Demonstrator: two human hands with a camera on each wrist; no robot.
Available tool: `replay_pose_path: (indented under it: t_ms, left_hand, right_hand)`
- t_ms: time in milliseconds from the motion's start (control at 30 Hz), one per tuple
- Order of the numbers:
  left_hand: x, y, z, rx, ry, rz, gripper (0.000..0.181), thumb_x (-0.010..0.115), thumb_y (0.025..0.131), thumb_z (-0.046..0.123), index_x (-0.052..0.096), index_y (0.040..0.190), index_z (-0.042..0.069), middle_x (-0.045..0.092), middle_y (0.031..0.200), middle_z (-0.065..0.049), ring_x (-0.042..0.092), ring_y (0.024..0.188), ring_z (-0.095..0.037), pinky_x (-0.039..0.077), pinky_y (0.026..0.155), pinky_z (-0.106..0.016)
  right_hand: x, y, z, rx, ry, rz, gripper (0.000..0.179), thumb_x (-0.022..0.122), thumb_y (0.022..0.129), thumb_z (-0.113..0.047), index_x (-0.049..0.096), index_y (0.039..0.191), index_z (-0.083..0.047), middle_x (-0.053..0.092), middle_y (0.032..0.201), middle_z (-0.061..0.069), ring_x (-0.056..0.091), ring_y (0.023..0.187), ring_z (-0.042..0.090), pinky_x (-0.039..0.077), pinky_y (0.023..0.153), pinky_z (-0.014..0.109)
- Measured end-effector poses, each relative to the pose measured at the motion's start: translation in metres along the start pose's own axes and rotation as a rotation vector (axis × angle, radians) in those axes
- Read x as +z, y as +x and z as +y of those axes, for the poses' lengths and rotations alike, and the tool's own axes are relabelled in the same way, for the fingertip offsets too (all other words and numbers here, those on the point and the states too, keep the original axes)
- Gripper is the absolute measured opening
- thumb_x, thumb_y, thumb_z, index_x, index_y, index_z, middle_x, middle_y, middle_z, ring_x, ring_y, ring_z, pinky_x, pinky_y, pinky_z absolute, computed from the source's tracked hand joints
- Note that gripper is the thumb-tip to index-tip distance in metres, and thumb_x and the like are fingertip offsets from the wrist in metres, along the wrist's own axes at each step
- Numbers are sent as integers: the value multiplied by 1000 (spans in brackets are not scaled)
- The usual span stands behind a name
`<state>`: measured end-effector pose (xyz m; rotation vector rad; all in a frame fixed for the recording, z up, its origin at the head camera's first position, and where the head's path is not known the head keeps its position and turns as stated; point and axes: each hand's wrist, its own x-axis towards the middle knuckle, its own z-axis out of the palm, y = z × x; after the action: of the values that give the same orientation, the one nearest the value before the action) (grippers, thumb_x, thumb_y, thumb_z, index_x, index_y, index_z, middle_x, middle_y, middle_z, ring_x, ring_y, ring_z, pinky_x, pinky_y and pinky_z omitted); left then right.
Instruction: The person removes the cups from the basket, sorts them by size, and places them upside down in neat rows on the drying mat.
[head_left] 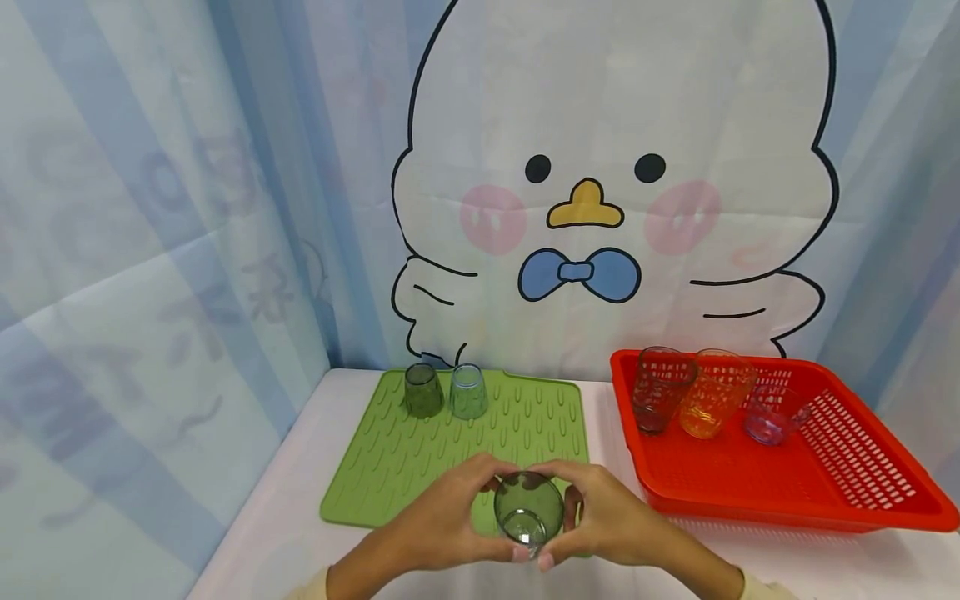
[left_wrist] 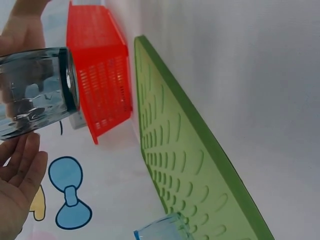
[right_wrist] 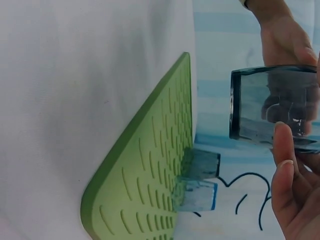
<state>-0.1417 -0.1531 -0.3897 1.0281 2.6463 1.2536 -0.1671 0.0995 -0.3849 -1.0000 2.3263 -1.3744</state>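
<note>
We see a smoky grey-green glass [head_left: 528, 504] held in the air between two hands, near the viewer and above the near edge of the green mat [head_left: 517, 433]. The left hand [head_left: 446, 521] curves around its left side, the right hand [head_left: 618, 521] around its right, each partly opened to the glass's width. Fingers reach the far side of the rim, and the thumbs come close together at the near side, so we find the glass enclosed between them. In the wrist views we see the fingers touching its wall, its lower end free below them.

Farther off, on the mat's far left, we see a dark glass [head_left: 423, 392] and a pale blue glass [head_left: 468, 393] standing side by side. To the right, a red basket [head_left: 750, 492] holds a tall dark-looking glass [head_left: 660, 390], an orange glass [head_left: 712, 396] and a small purple cup [head_left: 768, 421].
</note>
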Motion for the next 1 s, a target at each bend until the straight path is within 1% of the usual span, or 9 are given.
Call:
replay_pose_path:
  t_ms: [167, 333, 400, 500, 667, 733, 833, 933, 1000]
  left_hand:
    - [-1, 0, 0, 29, -5, 18, 66, 80, 82, 50, 53, 135, 20, 58, 119, 7, 58, 108, -6, 52, 97, -32]
    - [-7, 2, 5, 32, 1, 55, 66, 80, 83, 49, 53, 136, 20, 59, 122, 6, 57, 108, -7, 52, 95, -30]
    - [-11, 3, 8, 29, -10, 74, 66, 80, 82, 49, 53, 135, 20, 59, 123, 7, 58, 107, -8, 52, 95, -30]
    - [-15, 5, 12, 38, -35, 101, 66, 81, 82, 46, 53, 135, 21, 59, 126, 8, 59, 107, -10, 53, 95, -30]
    - [-15, 8, 15, 44, -60, 112, 66, 82, 82, 45, 52, 136, 21, 58, 126, 8, 61, 108, -12, 53, 95, -30]
    - [-13, 8, 15, 42, -65, 111, 67, 82, 82, 44, 51, 136, 20, 58, 126, 8, 61, 108, -12, 53, 94, -30]
    - [-11, 8, 15, 42, -68, 110, 68, 83, 81, 43, 51, 136, 19, 59, 126, 7, 61, 108, -13, 53, 94, -29]
    - [-11, 8, 15, 32, -70, 112, 70, 83, 81, 43, 50, 137, 18, 59, 127, 7, 61, 109, -14, 53, 94, -29]
    - [-11, 8, 14, 30, -74, 112, 70, 83, 81, 42, 50, 138, 16, 59, 128, 5, 61, 110, -15, 53, 95, -29]
  right_hand:
    - [0, 0, 3, -8, 52, -22, 77, 93, 69, -27, 58, 136, -13, 67, 114, 8, 61, 63, 5, 54, 55, 27]
    - [1, 1, 9, -41, 100, -42, 78, 93, 70, -22, 56, 139, -14, 65, 119, 11, 64, 65, 8, 56, 57, 30]
    - [3, 1, 13, -46, 117, -46, 79, 93, 70, -19, 55, 139, -11, 64, 119, 11, 64, 66, 8, 56, 57, 29]
    - [8, 1, 20, -47, 158, -55, 78, 92, 71, -13, 54, 139, -5, 65, 115, 11, 63, 65, 6, 55, 56, 28]
    - [21, 4, 30, -30, 238, -85, 70, 89, 73, -9, 56, 135, -6, 70, 105, 6, 60, 63, 3, 53, 54, 25]
    - [26, 6, 33, -35, 249, -86, 67, 88, 75, -10, 57, 134, -10, 71, 105, 5, 60, 66, 3, 53, 57, 24]
    - [31, 8, 36, -53, 254, -66, 66, 86, 78, -12, 55, 136, -12, 70, 114, 6, 64, 81, 8, 56, 67, 26]
    - [34, 10, 37, -47, 293, -53, 62, 83, 81, -12, 55, 136, -9, 68, 120, 10, 66, 96, 15, 58, 77, 28]
    - [35, 11, 38, -27, 340, -50, 60, 82, 83, -11, 55, 136, -6, 68, 120, 14, 68, 100, 17, 60, 79, 31]
